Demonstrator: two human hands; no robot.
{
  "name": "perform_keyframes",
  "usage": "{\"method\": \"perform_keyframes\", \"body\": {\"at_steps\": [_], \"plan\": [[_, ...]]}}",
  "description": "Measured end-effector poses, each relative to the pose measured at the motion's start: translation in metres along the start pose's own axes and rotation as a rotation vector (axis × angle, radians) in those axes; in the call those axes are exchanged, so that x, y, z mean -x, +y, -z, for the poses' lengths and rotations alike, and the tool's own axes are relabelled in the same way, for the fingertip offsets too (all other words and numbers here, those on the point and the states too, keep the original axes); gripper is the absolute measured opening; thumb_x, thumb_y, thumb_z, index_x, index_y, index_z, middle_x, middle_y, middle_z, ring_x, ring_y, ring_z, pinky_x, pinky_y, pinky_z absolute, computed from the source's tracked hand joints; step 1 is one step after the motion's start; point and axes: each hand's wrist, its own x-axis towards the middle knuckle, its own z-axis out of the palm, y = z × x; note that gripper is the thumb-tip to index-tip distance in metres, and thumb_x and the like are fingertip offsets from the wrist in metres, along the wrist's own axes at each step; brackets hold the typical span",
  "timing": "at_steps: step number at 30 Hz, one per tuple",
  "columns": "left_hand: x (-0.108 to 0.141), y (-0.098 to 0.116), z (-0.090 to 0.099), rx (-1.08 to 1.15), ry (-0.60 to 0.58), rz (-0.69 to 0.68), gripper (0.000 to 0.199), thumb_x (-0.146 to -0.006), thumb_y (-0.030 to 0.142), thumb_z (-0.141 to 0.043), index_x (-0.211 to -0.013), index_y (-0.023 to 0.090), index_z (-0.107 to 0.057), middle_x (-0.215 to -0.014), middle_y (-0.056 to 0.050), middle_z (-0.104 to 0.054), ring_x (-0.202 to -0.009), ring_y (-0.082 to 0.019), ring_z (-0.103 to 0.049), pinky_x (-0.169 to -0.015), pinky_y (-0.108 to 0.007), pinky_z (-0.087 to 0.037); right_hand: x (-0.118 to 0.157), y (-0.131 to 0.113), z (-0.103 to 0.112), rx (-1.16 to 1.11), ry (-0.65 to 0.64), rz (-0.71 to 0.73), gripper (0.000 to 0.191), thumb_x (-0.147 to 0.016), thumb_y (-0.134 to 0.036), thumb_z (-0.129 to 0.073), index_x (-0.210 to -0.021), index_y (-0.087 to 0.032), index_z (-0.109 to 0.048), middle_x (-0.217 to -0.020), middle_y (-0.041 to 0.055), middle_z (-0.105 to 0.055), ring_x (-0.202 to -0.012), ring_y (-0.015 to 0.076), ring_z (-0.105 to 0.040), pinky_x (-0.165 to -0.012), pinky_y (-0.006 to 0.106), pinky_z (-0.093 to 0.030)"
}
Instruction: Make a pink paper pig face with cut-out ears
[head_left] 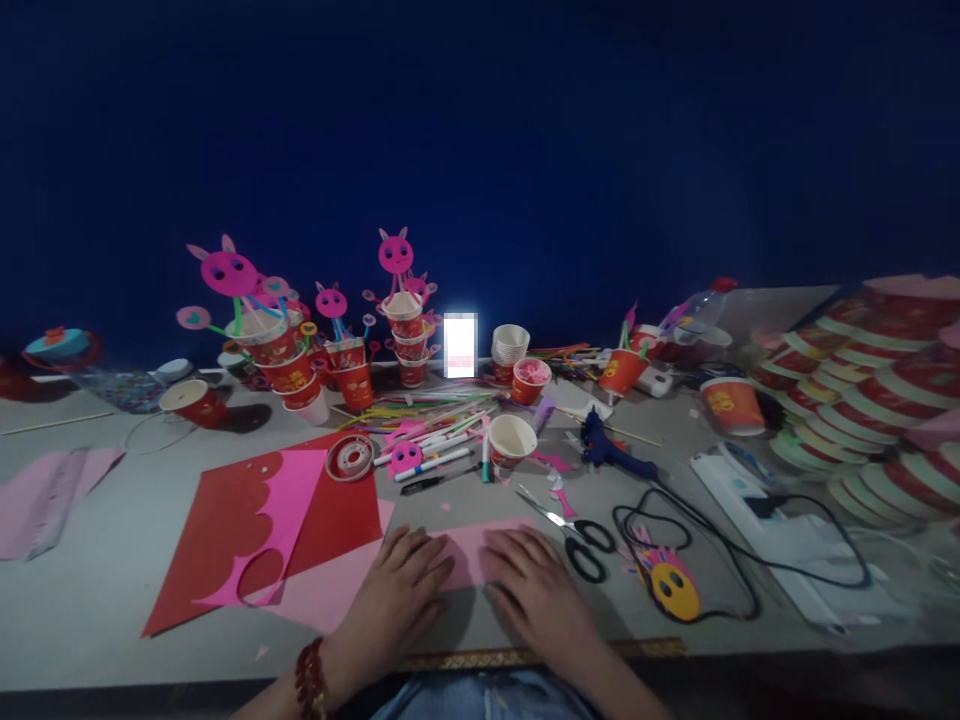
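A light pink strip of paper [469, 553] lies flat on the table before me. My left hand [401, 595] rests on its left end, palm down with the fingers stretched out. On its right end lies my right hand [540, 592], also flat with straight fingers. Scissors [574, 535] with black handles lie just beyond my right hand, blades partly apart. Left of my left hand, a larger pink sheet [330, 580] sits beneath a red sheet [191, 540] and a bright pink cut-out sheet [289, 500]. My palms hide parts of the strip.
Paper cups with pink animal faces [227, 272] stand at the back left. Markers [431, 462], a tape roll [350, 456] and a white cup [511, 440] lie mid-table. A blue glue gun [611, 450], its cord, a yellow paper face [673, 590] and stacked cups [885, 370] are at right.
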Motion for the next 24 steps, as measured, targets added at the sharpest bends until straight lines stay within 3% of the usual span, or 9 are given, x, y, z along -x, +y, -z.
{"method": "perform_keyframes", "body": {"at_steps": [3,5,12,16,19,24], "plan": [[0.001,-0.003,-0.001,0.024,-0.009,0.009,0.041,-0.088,0.022,-0.066,-0.128,0.025,-0.057,-0.136,-0.005,-0.061,-0.122,-0.027,-0.052,-0.113,-0.053,-0.031,0.004,0.017,0.005,0.045,0.079,-0.129,0.036,-0.089,-0.015,-0.054,-0.124,-0.020,-0.064,-0.130,0.0124,-0.065,-0.121,0.0288,-0.057,-0.104,0.050,-0.046],[0.000,-0.003,-0.002,0.028,-0.001,0.008,0.039,-0.088,0.021,-0.065,-0.126,0.024,-0.059,-0.135,-0.005,-0.062,-0.121,-0.027,-0.053,-0.113,-0.054,-0.032,0.004,0.019,0.008,0.061,0.078,-0.137,0.039,-0.090,-0.015,-0.053,-0.127,-0.017,-0.063,-0.134,0.0142,-0.063,-0.123,0.0298,-0.056,-0.104,0.051,-0.046],[-0.005,-0.001,-0.001,0.011,0.014,-0.005,0.040,-0.089,0.020,-0.063,-0.129,0.023,-0.058,-0.132,-0.007,-0.064,-0.119,-0.027,-0.055,-0.111,-0.053,-0.035,-0.002,-0.012,-0.006,-0.016,-0.165,0.189,0.063,-0.094,-0.044,-0.058,-0.151,-0.025,-0.039,-0.155,0.0054,-0.044,-0.140,0.0255,-0.041,-0.118,0.048,-0.030],[-0.004,-0.001,0.002,0.018,0.003,-0.011,0.037,-0.091,0.021,-0.062,-0.128,0.024,-0.059,-0.133,-0.006,-0.064,-0.117,-0.026,-0.056,-0.110,-0.050,-0.037,0.011,0.014,-0.015,0.116,-0.023,0.094,0.070,-0.095,-0.049,-0.054,-0.155,-0.019,-0.031,-0.155,0.0124,-0.044,-0.141,0.0289,-0.040,-0.116,0.051,-0.030],[-0.003,-0.002,0.002,0.050,0.034,0.002,0.034,-0.090,0.019,-0.063,-0.124,0.024,-0.061,-0.132,-0.006,-0.065,-0.116,-0.025,-0.057,-0.107,-0.048,-0.041,0.020,0.032,-0.019,0.209,0.100,-0.028,0.067,-0.097,-0.042,-0.052,-0.154,-0.016,-0.032,-0.155,0.0151,-0.043,-0.142,0.0299,-0.039,-0.114,0.051,-0.033],[-0.004,-0.006,0.001,0.135,0.056,0.001,0.032,-0.089,0.018,-0.062,-0.121,0.023,-0.061,-0.130,-0.009,-0.064,-0.114,-0.027,-0.058,-0.103,-0.049,-0.046,0.009,0.019,-0.017,0.142,0.087,-0.041,0.056,-0.096,-0.026,-0.049,-0.151,-0.019,-0.038,-0.151,0.0117,-0.049,-0.138,0.0271,-0.044,-0.111,0.046,-0.039]]}}
